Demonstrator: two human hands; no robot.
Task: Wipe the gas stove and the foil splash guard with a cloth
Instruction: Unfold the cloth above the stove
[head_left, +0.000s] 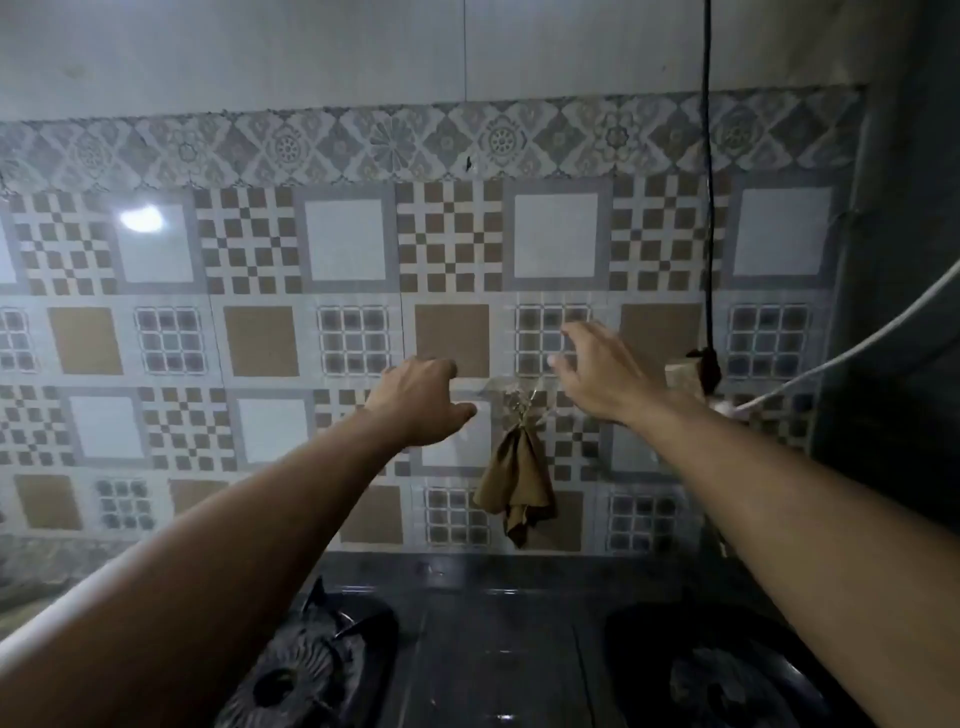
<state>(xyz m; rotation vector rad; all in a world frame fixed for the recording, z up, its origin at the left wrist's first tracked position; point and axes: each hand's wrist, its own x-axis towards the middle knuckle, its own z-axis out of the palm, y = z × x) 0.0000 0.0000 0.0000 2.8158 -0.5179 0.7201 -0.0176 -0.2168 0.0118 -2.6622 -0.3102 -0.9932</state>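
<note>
— Head view only, so tell me: where is the cloth (515, 480)?

— One brown cloth, hanging on the patterned splash guard (260, 338) from a clear hook (514, 397), above the gas stove (498, 649). Its long axis runs straight up and down, bunched at the top, loose corners pointing down at the stove.

— And the hands?

— Two, both raised toward the wall, forearms reaching in from the bottom corners. The left hand (418, 402) is just left of the hook, seen from the back; its fingers curl forward and are hidden behind the knuckles, only the thumb sticks out toward the hook. I see nothing held in it, though whether the fingertips touch the wall I cannot tell. The right hand (597, 374) is above and right of the hook, fingers spread and bent loosely, holding nothing. Neither touches the cloth.

— The stove?

— Dark and hard to read. Two burners: the left burner (296, 670) shows its pan support, partly covered by the left forearm; the right burner (722, 680) is murky, cut by the right forearm and the frame's bottom edge.

— Anything else?

— One black cord (707, 208) hangs down the wall at the right, ending near a small pale block I cannot identify. One white hose (857, 343) curves in from the right edge. One bright light reflection (141, 218) glares off the tiles upper left.
</note>
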